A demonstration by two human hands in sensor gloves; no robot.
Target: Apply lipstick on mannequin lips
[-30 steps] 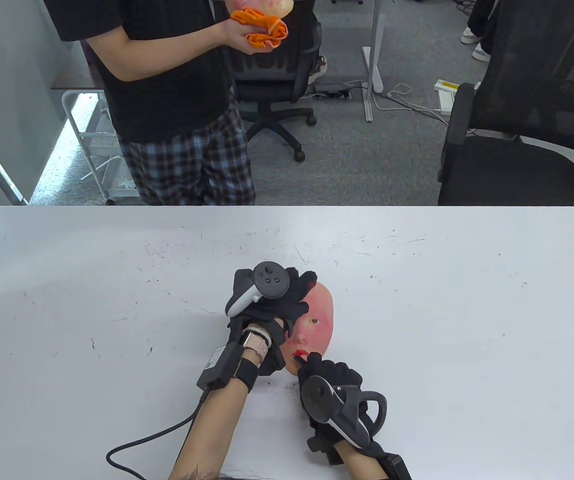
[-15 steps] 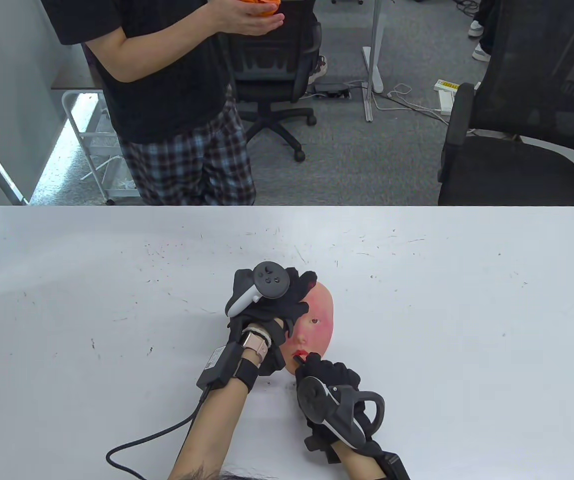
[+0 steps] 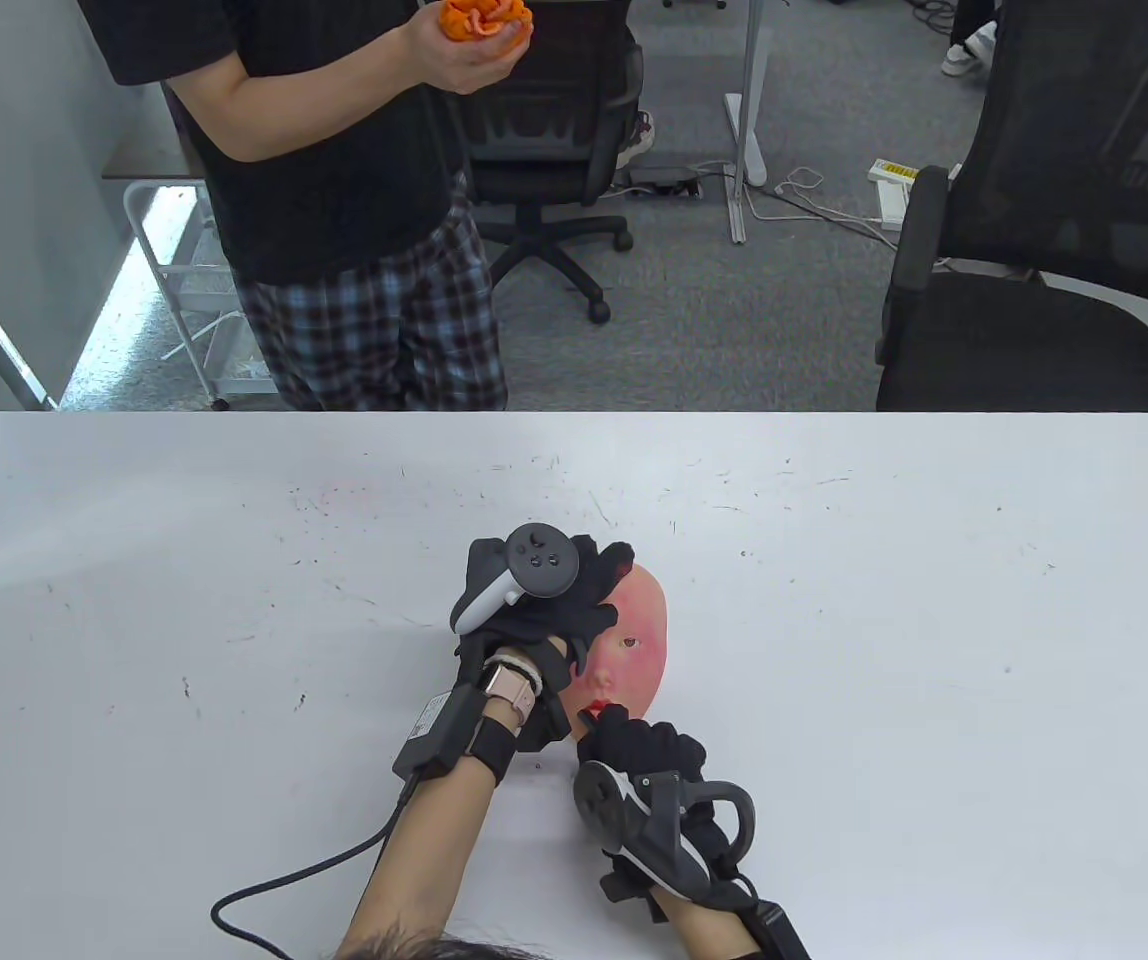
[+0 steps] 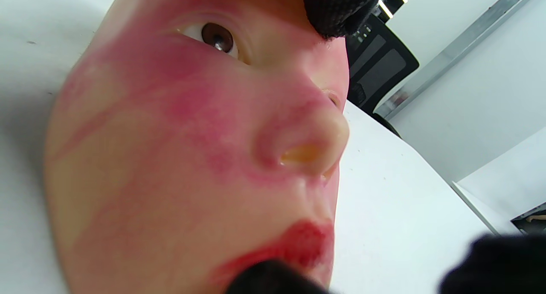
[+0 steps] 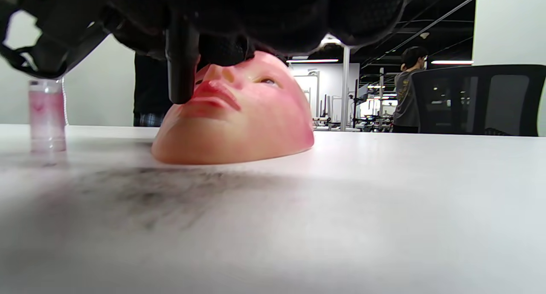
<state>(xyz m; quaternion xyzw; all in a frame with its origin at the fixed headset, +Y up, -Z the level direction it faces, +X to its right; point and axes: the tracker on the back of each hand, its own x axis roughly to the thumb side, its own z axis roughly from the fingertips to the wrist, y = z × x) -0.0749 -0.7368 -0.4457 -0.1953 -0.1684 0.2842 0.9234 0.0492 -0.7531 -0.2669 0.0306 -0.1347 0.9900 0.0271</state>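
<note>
The mannequin face (image 3: 639,640) lies face-up on the white table (image 3: 884,600), cheeks smeared pink and lips (image 3: 597,710) red. My left hand (image 3: 584,595) rests over its forehead and left side and holds it still; a fingertip (image 4: 337,8) presses the brow in the left wrist view, above the red lips (image 4: 298,245). My right hand (image 3: 626,730) sits at the chin and grips a black lipstick (image 5: 181,63). In the right wrist view its tip touches the lips (image 5: 215,95) of the face (image 5: 247,123).
A small translucent pink tube (image 5: 46,114) stands on the table left of the face in the right wrist view. A bystander (image 3: 334,180) holding an orange cloth (image 3: 484,18) stands beyond the far edge. Office chairs (image 3: 1034,250) stand behind the table.
My right hand has shifted slightly left along the lips with the lipstick. My left hand and the face have not moved. The bystander's hand with the orange cloth has shifted.
</note>
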